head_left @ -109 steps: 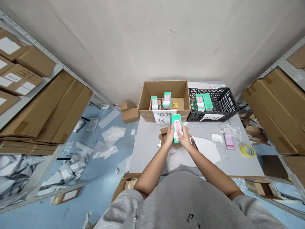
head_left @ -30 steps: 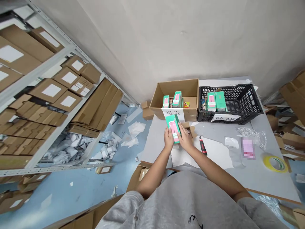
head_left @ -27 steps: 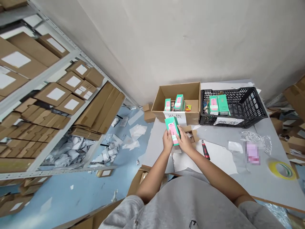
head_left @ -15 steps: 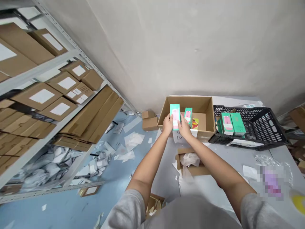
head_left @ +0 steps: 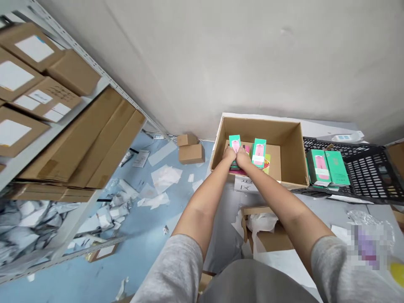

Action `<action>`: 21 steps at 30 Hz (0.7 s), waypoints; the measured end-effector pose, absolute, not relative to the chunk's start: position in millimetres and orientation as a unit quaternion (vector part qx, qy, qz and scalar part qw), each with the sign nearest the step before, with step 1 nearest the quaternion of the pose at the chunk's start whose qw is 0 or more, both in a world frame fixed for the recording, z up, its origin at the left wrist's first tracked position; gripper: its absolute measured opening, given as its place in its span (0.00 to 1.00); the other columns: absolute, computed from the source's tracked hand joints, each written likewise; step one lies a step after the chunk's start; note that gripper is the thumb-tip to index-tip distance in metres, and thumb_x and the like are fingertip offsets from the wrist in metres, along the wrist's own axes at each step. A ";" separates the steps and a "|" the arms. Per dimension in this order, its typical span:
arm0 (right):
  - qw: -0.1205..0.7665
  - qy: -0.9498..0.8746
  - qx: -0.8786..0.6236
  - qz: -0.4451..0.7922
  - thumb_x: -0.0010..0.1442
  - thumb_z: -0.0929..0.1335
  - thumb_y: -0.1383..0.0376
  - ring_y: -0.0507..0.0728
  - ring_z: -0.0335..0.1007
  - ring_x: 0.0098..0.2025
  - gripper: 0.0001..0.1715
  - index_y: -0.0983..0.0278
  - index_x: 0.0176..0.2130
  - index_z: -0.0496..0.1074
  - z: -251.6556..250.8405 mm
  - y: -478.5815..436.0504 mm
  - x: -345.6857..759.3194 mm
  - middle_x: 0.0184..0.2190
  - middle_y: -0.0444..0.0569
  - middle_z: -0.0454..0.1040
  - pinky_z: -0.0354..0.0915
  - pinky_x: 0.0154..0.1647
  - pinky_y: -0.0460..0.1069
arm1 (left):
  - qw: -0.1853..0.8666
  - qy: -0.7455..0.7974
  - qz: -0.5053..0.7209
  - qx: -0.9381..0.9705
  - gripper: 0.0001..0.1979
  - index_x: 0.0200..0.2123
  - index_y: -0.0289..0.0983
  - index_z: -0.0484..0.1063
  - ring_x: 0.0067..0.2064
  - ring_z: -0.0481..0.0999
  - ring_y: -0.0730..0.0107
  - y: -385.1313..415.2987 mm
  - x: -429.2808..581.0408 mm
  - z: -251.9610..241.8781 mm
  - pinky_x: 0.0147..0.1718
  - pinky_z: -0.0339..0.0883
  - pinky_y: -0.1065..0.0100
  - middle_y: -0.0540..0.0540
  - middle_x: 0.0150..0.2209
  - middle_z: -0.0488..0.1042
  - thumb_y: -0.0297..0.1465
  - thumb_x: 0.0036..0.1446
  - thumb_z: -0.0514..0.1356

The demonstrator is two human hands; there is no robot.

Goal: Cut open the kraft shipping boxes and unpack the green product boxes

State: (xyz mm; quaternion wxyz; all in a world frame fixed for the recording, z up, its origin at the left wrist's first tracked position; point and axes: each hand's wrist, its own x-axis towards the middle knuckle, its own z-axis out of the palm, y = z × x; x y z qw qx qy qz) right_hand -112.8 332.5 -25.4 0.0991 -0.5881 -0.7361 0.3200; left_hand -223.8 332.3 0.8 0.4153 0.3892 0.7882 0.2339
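Both hands reach down into a large open cardboard carton (head_left: 288, 153). Between them is a small green box with a pink picture (head_left: 234, 140); my left hand (head_left: 229, 154) closes on its left side and my right hand (head_left: 242, 157) on its right. The fingers partly cover the box's lower half. Just right of my right hand, a second green-and-pink box (head_left: 259, 150) lies in the carton, beside a red and yellow packet (head_left: 267, 163). Other items under my hands are mostly hidden.
Right of the carton stands a black plastic crate (head_left: 366, 168) with green boxes (head_left: 337, 168). Nearer me on the table is a smaller open cardboard box (head_left: 280, 237) with white paper. Shelves of cartons (head_left: 72, 143) rise at left; papers (head_left: 166, 176) litter the blue floor.
My hands have lowered the green-and-pink box from above the carton's front edge down into the carton. The view has shifted, and the carton appears larger.
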 end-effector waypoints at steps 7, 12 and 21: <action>0.078 -0.722 -0.578 0.372 0.76 0.63 0.61 0.72 0.62 0.76 0.44 0.79 0.80 0.49 3.6 339.9 -120.3 0.77 0.77 0.59 0.60 0.76 0.64 | 0.427 0.784 0.237 0.382 0.19 0.62 0.35 0.78 0.60 0.83 0.50 332.4 -229.4 18.6 0.62 0.72 0.56 0.33 0.63 0.82 0.35 0.77 0.55; 0.249 -0.792 -0.485 0.274 0.76 0.62 0.63 0.69 0.63 0.73 0.31 0.65 0.73 0.67 47.7 279.1 -41.6 0.70 0.62 0.70 0.59 0.76 0.65 | 0.304 0.779 0.300 0.459 0.25 0.70 0.36 0.71 0.73 0.72 0.47 265.4 -232.1 44.6 0.71 0.64 0.54 0.32 0.68 0.76 0.41 0.77 0.57; 0.219 -0.668 -0.686 0.188 0.67 0.71 0.58 0.75 0.65 0.69 0.33 0.67 0.66 0.69 -16.5 41.5 150.9 0.65 0.68 0.70 0.64 0.70 0.68 | 0.349 0.795 0.254 0.426 0.37 0.72 0.39 0.66 0.68 0.74 0.42 -18.2 -127.6 -3.3 0.64 0.73 0.48 0.32 0.67 0.71 0.43 0.64 0.69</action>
